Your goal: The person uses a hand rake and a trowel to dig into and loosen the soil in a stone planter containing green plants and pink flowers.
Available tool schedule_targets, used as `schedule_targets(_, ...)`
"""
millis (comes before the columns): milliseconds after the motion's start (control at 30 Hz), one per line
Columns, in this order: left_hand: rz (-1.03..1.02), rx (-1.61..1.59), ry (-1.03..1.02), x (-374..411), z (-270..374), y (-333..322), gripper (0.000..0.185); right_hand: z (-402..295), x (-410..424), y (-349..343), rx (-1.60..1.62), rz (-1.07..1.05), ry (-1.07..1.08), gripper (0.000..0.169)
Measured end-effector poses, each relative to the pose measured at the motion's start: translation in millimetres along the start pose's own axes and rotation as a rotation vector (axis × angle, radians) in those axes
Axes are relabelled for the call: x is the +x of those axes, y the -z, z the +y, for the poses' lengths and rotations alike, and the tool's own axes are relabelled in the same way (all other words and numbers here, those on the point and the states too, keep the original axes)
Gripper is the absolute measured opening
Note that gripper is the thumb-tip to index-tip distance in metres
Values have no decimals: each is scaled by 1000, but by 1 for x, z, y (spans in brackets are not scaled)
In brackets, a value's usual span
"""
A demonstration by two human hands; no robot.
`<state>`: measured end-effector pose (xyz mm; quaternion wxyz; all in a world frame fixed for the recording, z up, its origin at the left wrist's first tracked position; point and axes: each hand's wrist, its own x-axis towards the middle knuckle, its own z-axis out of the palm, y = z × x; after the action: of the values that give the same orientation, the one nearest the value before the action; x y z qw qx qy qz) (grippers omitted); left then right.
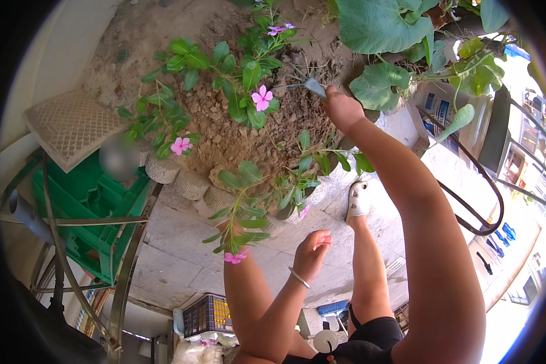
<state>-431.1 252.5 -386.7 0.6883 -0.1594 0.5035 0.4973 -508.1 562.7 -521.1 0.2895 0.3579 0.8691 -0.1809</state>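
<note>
My right hand grips a small hand cultivator by its handle. Its thin metal tines spread over loose, clumped soil, and how deep they sit I cannot tell. Just left of the tines grows a leafy periwinkle plant with a pink flower. My left hand hangs in the air between my knees, holding nothing, its fingers loosely curled; a pale bangle circles that wrist. Another periwinkle stem leans over the bed's edge towards my left leg.
Rough round-topped edging blocks border the bed, with paving below. Green plastic crates and a metal frame stand left. Broad gourd-like leaves overhang at upper right. A curved metal bar lies beyond my right arm.
</note>
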Motion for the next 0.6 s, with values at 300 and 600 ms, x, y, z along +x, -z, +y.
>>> schedule_targets(300,-36,-30,-15,-5,5,8,30,21,-61,-6,31,46,-36,27)
schedule_targets(600,-40,0,32,-1,1,0,37,-42,54,32,98,111,-111,26)
